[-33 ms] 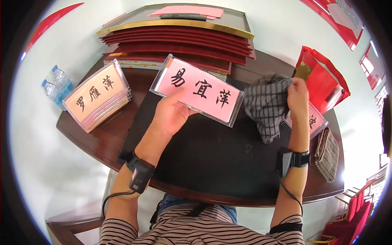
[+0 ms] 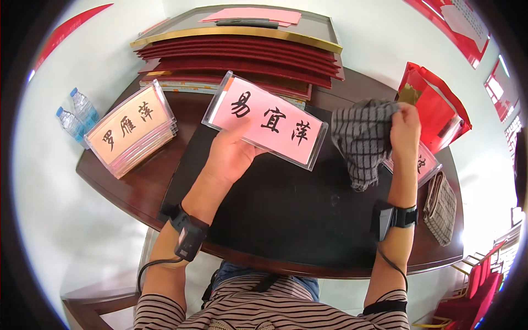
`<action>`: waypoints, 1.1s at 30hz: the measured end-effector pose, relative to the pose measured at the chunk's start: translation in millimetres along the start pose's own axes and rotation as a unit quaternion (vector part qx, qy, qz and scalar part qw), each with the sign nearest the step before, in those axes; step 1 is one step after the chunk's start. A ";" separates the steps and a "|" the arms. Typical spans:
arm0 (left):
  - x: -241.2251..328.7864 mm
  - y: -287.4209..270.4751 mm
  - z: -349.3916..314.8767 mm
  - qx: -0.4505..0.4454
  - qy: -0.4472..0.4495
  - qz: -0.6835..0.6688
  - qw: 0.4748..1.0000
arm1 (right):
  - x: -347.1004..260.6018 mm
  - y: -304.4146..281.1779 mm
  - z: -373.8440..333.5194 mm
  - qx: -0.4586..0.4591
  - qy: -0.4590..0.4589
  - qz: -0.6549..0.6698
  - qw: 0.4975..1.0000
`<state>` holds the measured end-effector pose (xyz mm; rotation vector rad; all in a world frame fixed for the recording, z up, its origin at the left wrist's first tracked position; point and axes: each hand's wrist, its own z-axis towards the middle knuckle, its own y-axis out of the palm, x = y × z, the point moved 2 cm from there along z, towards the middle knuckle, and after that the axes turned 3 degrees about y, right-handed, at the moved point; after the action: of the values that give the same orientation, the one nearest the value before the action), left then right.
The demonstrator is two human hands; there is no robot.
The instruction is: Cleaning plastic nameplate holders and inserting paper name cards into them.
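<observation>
My left hand grips a clear acrylic name plate by its lower edge, with the thumb across the front. The plate holds a pink card with black brush characters and is tilted, its right end lower. To the right of it, my right hand clutches a grey-and-black checked cloth that hangs down in folds. A small gap separates cloth and plate. Partly hidden behind my right wrist lies another pink name plate. At the left, a stack of name plates has a peach card on top.
A folded checked cloth lies at the table's right edge. Behind it stands a red paper bag. Dark red folders are piled at the back under a gold-rimmed tray. Two water bottles stand far left. A black mat covers the table's middle.
My right hand has shifted slightly to the right with the cloth, which now hangs a little farther from the plate. The left hand and plate have barely moved.
</observation>
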<state>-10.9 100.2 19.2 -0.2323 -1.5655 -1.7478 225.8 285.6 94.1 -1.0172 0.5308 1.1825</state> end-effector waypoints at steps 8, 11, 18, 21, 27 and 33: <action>-24.0 20.7 -18.0 -0.094 0.050 0.057 0.993 | -74.8 52.9 -95.0 -0.039 -0.279 0.033 0.959; -27.3 35.8 -21.5 -0.099 0.066 0.112 0.987 | -71.5 81.2 -123.2 -0.170 -0.421 -0.034 0.891; 2.0 54.7 -24.2 -0.129 0.016 0.043 0.991 | -78.9 73.1 -111.5 -0.193 -0.436 -0.027 0.879; 9.4 48.8 -21.5 -0.250 0.016 -0.027 0.968 | -78.9 75.0 -114.8 -0.181 -0.461 -0.053 0.867; 7.8 42.9 -19.0 -0.167 0.003 0.072 0.983 | -85.2 75.5 -125.1 -0.186 -0.491 -0.114 0.843; -0.9 44.1 -25.2 -0.187 -0.004 0.033 0.982 | -82.8 77.7 -130.5 -0.209 -0.518 -0.127 0.819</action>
<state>26.4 79.6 46.8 -0.4690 -1.2092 -1.9788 146.3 134.0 69.3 -0.6131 -0.7400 1.4289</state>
